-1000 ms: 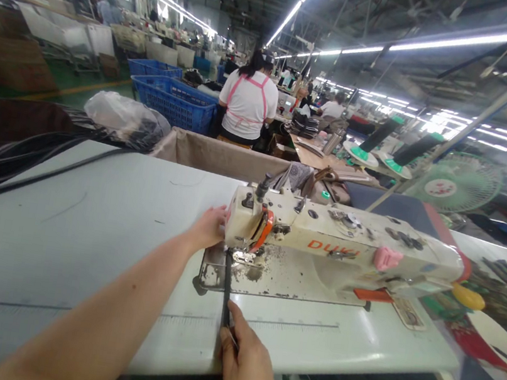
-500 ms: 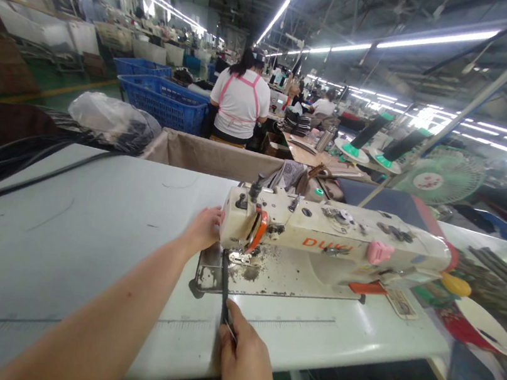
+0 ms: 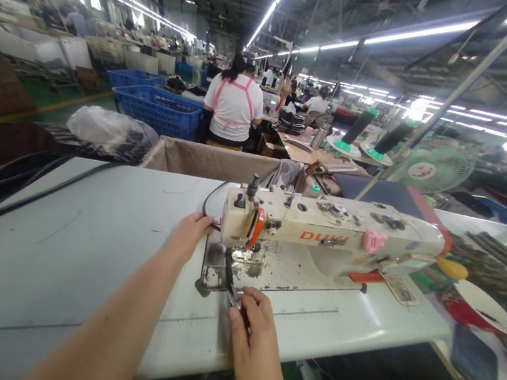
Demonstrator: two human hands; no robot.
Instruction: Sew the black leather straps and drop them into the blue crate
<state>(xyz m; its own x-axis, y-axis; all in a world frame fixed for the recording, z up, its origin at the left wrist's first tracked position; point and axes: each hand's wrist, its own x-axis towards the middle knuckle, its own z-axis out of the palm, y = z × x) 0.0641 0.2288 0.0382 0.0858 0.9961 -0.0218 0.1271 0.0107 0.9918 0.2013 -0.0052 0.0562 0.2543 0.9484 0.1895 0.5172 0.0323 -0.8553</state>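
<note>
A white sewing machine (image 3: 323, 232) stands on the pale table, with a narrow black strip (image 3: 228, 272) running under its presser foot (image 3: 241, 255). Left of the machine head, my left hand (image 3: 192, 235) pinches the strip where it comes out behind, and a loop of it curves up past my fingers. In front of the needle area, my right hand (image 3: 256, 330) is closed round a small metal tool (image 3: 233, 299), whose slim silver tip lies against the strip's near end. Fingers hide the rest of that tool, so its kind is unclear.
A bundle of black strips (image 3: 11, 185) lies across the table's left side. Behind the table is a beige-lined bin (image 3: 219, 163). A co-worker (image 3: 234, 101) sits beyond it beside blue crates (image 3: 160, 111). Thread cones (image 3: 360, 130) and a fan (image 3: 437, 170) stand at right.
My left hand has shifted slightly left and down, and a loop of strip now shows behind the machine. My right hand has moved up and right, and the strip's near end has shortened.
</note>
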